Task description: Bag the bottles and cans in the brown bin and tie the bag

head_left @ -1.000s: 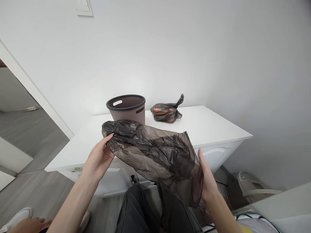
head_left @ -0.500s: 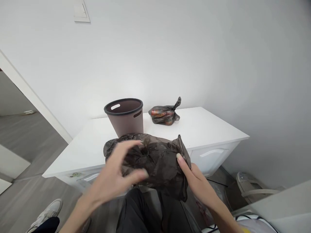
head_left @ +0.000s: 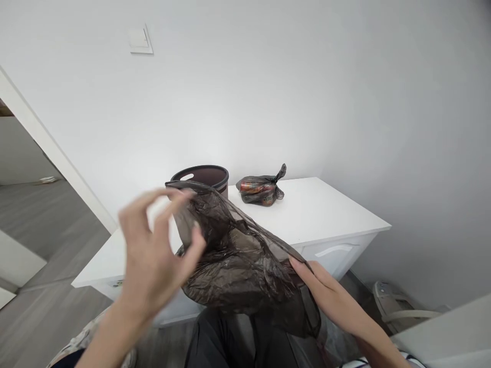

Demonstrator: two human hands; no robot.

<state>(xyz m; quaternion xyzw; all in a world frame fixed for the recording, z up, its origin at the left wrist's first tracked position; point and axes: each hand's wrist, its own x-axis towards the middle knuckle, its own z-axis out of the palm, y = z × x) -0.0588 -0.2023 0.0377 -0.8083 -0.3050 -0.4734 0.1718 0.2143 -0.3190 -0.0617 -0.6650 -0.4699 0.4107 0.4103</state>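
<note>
A thin dark translucent plastic bag (head_left: 241, 260) hangs spread in front of the white cabinet. My right hand (head_left: 318, 281) pinches its rim at the right, thumb on top. My left hand (head_left: 157, 250), blurred, is at the bag's upper left corner with fingers curved and thumb apart from them; a fingertip is near the rim, and contact is hard to make out. Behind the bag is a mauve bin (head_left: 207, 175) with a dark rim, its lower part hidden. To its right lies a knotted dark bag (head_left: 261, 190) with orange-red items inside.
The bin and knotted bag stand on a white cabinet top (head_left: 330, 209) against the wall. A light switch (head_left: 140, 40) is on the wall. A beige container with a handle (head_left: 399, 301) is low at the right. My legs are below.
The dark bag has been opened out wider, its left corner raised in front of the bin. My left hand has moved up and left; my right hand slightly right and down.
</note>
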